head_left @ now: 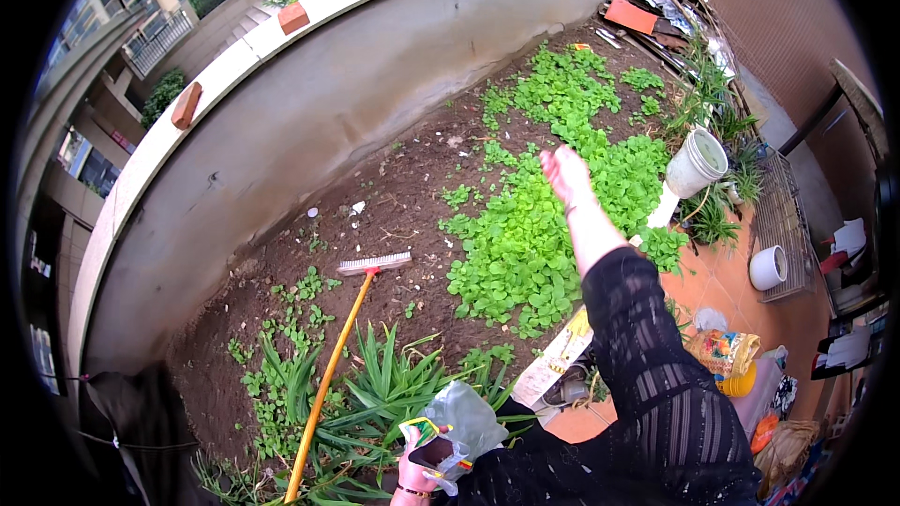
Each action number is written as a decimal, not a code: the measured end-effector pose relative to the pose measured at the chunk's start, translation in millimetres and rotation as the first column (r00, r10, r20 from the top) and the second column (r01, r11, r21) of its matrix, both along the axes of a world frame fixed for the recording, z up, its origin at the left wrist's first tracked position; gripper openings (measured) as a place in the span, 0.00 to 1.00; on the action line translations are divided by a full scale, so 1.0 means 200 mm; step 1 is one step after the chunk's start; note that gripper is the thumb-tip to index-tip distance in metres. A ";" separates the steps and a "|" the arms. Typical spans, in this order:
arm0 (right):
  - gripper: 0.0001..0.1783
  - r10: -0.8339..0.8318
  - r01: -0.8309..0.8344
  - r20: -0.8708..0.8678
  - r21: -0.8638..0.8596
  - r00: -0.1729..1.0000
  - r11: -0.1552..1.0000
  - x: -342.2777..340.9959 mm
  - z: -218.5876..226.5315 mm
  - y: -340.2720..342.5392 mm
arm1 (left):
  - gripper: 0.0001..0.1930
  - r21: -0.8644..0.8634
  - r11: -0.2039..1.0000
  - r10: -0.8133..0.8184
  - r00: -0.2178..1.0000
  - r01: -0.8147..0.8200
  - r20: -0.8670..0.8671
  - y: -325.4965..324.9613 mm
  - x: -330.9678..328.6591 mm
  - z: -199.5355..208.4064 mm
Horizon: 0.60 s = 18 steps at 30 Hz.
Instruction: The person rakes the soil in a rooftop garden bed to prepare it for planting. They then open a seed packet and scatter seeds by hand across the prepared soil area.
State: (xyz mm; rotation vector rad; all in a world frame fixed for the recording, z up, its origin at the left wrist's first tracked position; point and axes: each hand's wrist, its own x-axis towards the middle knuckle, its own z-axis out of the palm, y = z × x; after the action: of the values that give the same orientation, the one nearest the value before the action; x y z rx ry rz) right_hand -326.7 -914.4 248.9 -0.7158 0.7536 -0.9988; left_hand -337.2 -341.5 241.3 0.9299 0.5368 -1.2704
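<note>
left hand (419,462), low in view, closed around a crumpled clear plastic bag (466,420) with a small packet. yellow-handled rake (349,319) lies on bare soil (394,197). right hand (566,173) is extended over the leafy green patch (525,244), palm open, nothing visibly held. risk: loose grip could spill the bag's contents onto the spiky plants (384,384) below.

bag's (464,422) contents unclear, left hand (412,473) cut off below

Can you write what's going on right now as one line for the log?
right hand: open, raised over green seedlings | left hand: holding clear plastic bag | rake: lying on soil
</note>
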 end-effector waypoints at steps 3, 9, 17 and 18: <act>0.16 -0.102 0.062 -0.347 -0.126 0.932 0.990 0.11 0.29 -0.22 | 0.30 -0.052 0.999 -0.002 0.999 0.001 -0.034 -0.02 0.01 0.10; 0.10 0.259 -0.241 -0.492 0.101 0.831 0.965 0.01 -0.04 0.29 | 0.31 -0.071 0.997 0.035 0.999 -0.037 -0.039 0.01 0.02 0.06; 0.07 0.614 -0.318 -0.155 0.743 0.774 0.589 -0.35 -0.70 1.08 | 0.32 -0.045 0.999 0.005 1.000 -0.006 -0.022 -0.02 0.03 0.06; 0.07 0.593 -0.300 -0.130 0.765 0.794 0.570 -0.36 -0.72 1.08 | 0.32 -0.046 0.999 -0.005 1.000 0.004 -0.003 -0.03 0.02 0.06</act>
State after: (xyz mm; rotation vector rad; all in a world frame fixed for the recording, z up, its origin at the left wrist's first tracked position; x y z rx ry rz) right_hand -398.8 -698.9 105.6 -0.3607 1.1318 -0.0136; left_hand -332.4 -346.7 253.3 0.8907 0.5062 -1.2837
